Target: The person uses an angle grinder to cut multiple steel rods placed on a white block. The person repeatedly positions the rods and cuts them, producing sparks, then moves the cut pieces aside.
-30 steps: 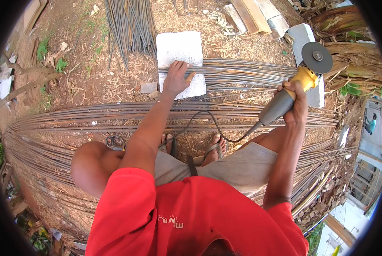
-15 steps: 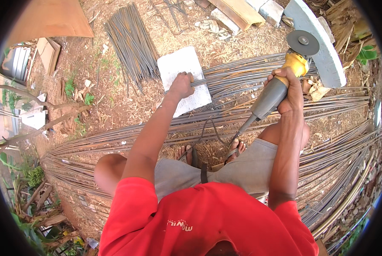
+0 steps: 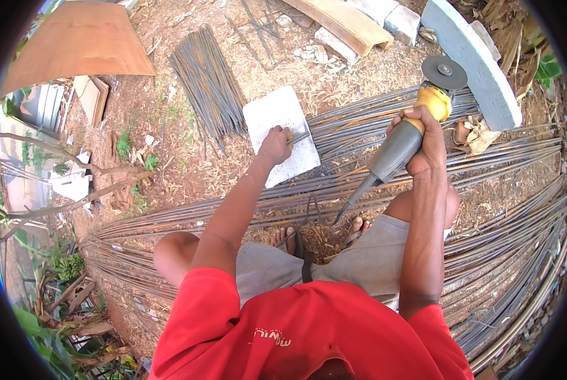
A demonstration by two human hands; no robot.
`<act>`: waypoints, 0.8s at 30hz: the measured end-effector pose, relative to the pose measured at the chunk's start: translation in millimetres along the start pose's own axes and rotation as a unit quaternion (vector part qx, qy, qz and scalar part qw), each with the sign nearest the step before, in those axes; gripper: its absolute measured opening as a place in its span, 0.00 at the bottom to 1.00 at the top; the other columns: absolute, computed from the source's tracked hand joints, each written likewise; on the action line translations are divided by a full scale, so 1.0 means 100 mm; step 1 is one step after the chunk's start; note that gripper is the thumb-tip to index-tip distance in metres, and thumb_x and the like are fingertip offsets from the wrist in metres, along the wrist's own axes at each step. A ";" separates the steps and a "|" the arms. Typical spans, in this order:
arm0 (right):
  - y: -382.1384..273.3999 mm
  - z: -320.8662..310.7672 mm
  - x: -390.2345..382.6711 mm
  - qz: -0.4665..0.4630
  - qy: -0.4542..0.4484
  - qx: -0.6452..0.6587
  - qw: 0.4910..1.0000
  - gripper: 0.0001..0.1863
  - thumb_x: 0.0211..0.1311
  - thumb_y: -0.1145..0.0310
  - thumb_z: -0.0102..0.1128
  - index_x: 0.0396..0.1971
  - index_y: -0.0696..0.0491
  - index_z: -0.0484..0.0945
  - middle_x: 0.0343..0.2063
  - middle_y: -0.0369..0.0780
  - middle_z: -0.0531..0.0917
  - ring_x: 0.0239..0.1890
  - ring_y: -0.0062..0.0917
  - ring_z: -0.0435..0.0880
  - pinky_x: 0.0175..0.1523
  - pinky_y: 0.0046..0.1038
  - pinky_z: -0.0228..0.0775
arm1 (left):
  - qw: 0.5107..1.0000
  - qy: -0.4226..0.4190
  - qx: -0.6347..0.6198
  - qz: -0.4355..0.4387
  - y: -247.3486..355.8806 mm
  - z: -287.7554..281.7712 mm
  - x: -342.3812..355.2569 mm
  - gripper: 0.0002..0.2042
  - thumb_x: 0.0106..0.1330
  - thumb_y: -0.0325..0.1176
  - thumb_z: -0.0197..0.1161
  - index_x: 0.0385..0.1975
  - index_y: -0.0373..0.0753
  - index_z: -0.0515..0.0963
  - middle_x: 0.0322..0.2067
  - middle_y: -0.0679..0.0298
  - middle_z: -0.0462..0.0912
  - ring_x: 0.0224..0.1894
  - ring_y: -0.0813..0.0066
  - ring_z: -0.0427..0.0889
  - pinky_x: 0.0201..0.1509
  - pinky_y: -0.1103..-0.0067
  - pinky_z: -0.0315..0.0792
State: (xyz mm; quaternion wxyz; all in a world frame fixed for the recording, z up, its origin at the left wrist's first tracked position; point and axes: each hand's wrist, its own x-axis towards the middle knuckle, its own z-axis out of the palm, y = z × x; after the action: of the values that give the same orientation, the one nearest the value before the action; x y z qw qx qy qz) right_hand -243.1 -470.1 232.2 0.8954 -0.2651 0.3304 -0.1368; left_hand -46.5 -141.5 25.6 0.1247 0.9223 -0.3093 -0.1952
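My right hand point(image 3: 428, 142) is wrapped round the body of an angle grinder point(image 3: 394, 152) with a yellow head and a dark cutting disc. The disc points up and away at the right, in front of a long grey slab, and appears apart from the rods. A dark cord runs from the grinder's rear toward my feet. My left hand point(image 3: 274, 147) is closed on the near ends of a bundle of steel rods point(image 3: 353, 120). Those ends lie over a white flat block point(image 3: 286, 114), and the fingers hide part of them.
Long rods point(image 3: 232, 215) cross the ground before my feet and curve round both sides. A pile of short cut rods point(image 3: 210, 85) lies beyond the block. The grey slab point(image 3: 476, 69) stands far right. A wooden board point(image 3: 334, 22) lies at the back, a brown sheet point(image 3: 80, 47) far left.
The view has shifted, so the ground appears farther right and lower. The grinder has moved slightly left against the ground, and its cord has swung. My left hand stays at the rods over the block.
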 end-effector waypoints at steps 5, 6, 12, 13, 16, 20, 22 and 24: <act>0.02 0.01 -0.04 -0.008 -0.002 0.010 1.000 0.10 0.62 0.73 0.70 0.39 0.55 0.78 0.32 0.43 0.84 0.35 0.33 0.87 0.46 0.40 0.88 | 0.996 0.027 0.080 -0.010 0.15 0.12 -0.04 0.16 0.68 0.27 0.67 0.54 0.28 0.80 0.51 0.40 0.84 0.59 0.40 0.83 0.69 0.55 0.78; 0.02 0.02 -0.06 -0.016 -0.001 0.011 1.000 0.10 0.62 0.73 0.70 0.39 0.55 0.78 0.32 0.42 0.84 0.35 0.34 0.87 0.46 0.41 0.88 | 0.997 0.021 0.070 -0.013 0.14 0.12 -0.04 0.16 0.68 0.26 0.67 0.54 0.27 0.80 0.51 0.39 0.84 0.59 0.40 0.83 0.68 0.55 0.79; 0.02 0.02 -0.11 -0.015 -0.010 0.026 0.999 0.09 0.63 0.75 0.69 0.39 0.56 0.78 0.32 0.42 0.84 0.34 0.32 0.87 0.46 0.41 0.88 | 0.996 0.052 0.063 -0.025 0.11 0.18 -0.04 0.18 0.67 0.24 0.65 0.55 0.26 0.78 0.50 0.39 0.84 0.58 0.42 0.84 0.62 0.56 0.82; 0.02 0.02 -0.11 -0.018 -0.010 0.016 1.000 0.09 0.63 0.75 0.70 0.39 0.55 0.78 0.33 0.42 0.84 0.34 0.32 0.87 0.46 0.41 0.88 | 0.994 0.066 0.082 -0.029 0.13 0.22 -0.05 0.17 0.67 0.24 0.65 0.54 0.26 0.78 0.50 0.40 0.84 0.59 0.43 0.84 0.61 0.56 0.83; 0.02 0.00 -0.10 -0.017 -0.015 0.001 1.000 0.09 0.62 0.74 0.70 0.39 0.55 0.78 0.33 0.41 0.83 0.35 0.32 0.88 0.46 0.41 0.88 | 0.989 0.092 0.110 -0.033 0.23 0.30 -0.12 0.15 0.67 0.23 0.65 0.52 0.27 0.77 0.49 0.42 0.85 0.58 0.44 0.85 0.62 0.56 0.83; 0.03 0.01 -0.10 -0.013 -0.012 0.010 1.000 0.09 0.62 0.74 0.70 0.39 0.54 0.78 0.33 0.41 0.83 0.35 0.32 0.88 0.46 0.41 0.88 | 0.988 0.095 0.115 -0.041 0.32 0.28 -0.19 0.13 0.66 0.21 0.64 0.50 0.29 0.77 0.49 0.43 0.85 0.57 0.44 0.86 0.64 0.56 0.83; 0.03 0.01 -0.11 -0.014 -0.010 0.014 1.000 0.09 0.62 0.75 0.70 0.39 0.55 0.78 0.33 0.41 0.83 0.35 0.32 0.87 0.46 0.41 0.88 | 0.990 0.090 0.097 -0.038 0.34 0.24 -0.20 0.13 0.66 0.20 0.64 0.50 0.29 0.77 0.50 0.42 0.85 0.56 0.43 0.87 0.63 0.55 0.84; 0.04 0.02 -0.12 -0.011 -0.012 0.025 1.000 0.08 0.64 0.75 0.69 0.38 0.56 0.79 0.32 0.42 0.84 0.33 0.32 0.87 0.46 0.41 0.88 | 0.992 0.082 0.087 -0.041 0.33 0.22 -0.21 0.13 0.66 0.20 0.64 0.50 0.29 0.78 0.50 0.41 0.86 0.56 0.42 0.88 0.62 0.55 0.85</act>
State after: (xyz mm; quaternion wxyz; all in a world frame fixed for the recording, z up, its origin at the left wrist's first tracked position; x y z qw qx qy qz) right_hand -250.5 -461.1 237.9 0.9043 -0.2480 0.3129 -0.1511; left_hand -88.2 -156.9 23.6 0.0607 0.9544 -0.2759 -0.0963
